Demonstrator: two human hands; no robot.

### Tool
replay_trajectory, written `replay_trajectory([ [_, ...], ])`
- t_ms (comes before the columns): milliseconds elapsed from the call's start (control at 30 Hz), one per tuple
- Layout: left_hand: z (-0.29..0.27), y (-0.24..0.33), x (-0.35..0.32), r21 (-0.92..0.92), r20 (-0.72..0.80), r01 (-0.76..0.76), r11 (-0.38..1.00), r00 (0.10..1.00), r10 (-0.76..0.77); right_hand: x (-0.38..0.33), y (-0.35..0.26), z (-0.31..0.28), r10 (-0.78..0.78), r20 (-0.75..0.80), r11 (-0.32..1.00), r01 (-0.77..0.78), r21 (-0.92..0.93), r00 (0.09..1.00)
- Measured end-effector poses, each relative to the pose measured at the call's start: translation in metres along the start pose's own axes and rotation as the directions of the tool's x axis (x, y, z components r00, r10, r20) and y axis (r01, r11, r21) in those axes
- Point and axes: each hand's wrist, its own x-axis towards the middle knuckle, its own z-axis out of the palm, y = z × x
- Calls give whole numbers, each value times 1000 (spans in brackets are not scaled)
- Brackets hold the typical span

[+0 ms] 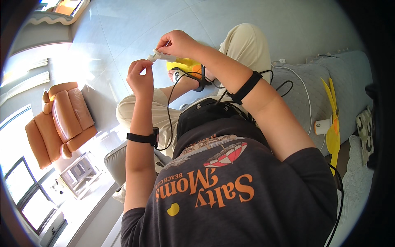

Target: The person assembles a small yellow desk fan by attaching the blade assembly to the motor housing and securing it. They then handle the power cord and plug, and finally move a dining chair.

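My right hand (pixel 177 43) pinches a small white plastic part (pixel 159 55) held up in front of me. The fingertips of my left hand (pixel 140 77) close on the part's left end. Just beyond the hands, a yellow and orange gadget (pixel 186 64) lies on my lap between my beige trouser legs, partly hidden by my right wrist. Both wrists wear black bands (pixel 246 87) with black cables running to a black pouch (pixel 205 112) at my waist.
A yellow fan blade piece with a white hub (pixel 331 123) lies on the grey quilted sofa (pixel 304 94) to my right, beside a white cable (pixel 302 82). An orange leather armchair (pixel 61 119) stands on the pale tiled floor (pixel 135 24) to the left.
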Motion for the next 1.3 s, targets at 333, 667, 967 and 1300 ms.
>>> replay_trajectory([
  [333, -1, -14, 0, -795, 260, 514, 323, 769, -583, -1, -2, -1, 28, 17, 999, -28, 20, 999],
  [667, -4, -5, 4, -605, 377, 683, 409, 699, -608, 0, -2, -3, 49, 15, 998, -49, 39, 999],
  [967, -3, -6, 3, 143, 103, 78, 987, 990, -93, -1, 0, 1, 91, 10, 994, -91, 61, 996],
  [1300, -6, -11, 10, -697, 251, 518, 496, 824, -508, -5, -4, 3, 73, -19, 995, -72, 62, 997],
])
